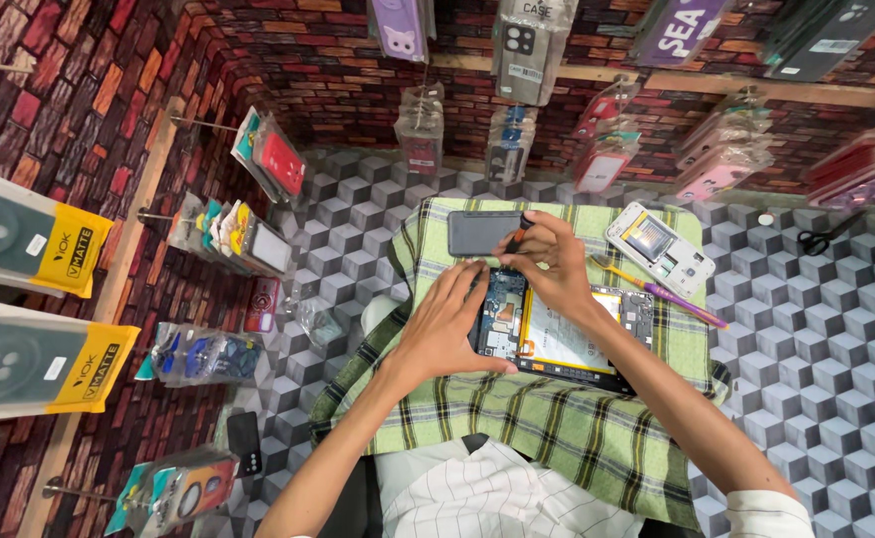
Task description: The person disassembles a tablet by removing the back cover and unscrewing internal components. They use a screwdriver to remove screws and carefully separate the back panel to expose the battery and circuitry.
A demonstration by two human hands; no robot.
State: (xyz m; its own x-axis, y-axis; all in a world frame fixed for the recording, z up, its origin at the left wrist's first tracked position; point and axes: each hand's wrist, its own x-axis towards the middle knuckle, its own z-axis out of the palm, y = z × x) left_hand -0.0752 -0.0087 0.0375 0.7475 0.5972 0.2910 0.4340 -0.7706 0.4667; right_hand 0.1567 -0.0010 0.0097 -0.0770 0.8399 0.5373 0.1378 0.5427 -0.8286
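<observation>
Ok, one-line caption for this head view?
Left hand steadies an opened phone on a green plaid cloth while the right hand works a dark tool into it.

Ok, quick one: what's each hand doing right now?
Left hand: open, fingers resting flat on the opened phone.
Right hand: closed on a thin dark tool, tip down at the phone.

Bare checked cloth (517, 418) is lying open below the opened phone (557, 334); a dark panel (482, 232), white back cover (660, 249) and what is probably a purple pen (672, 296) are crowding its far side.
</observation>
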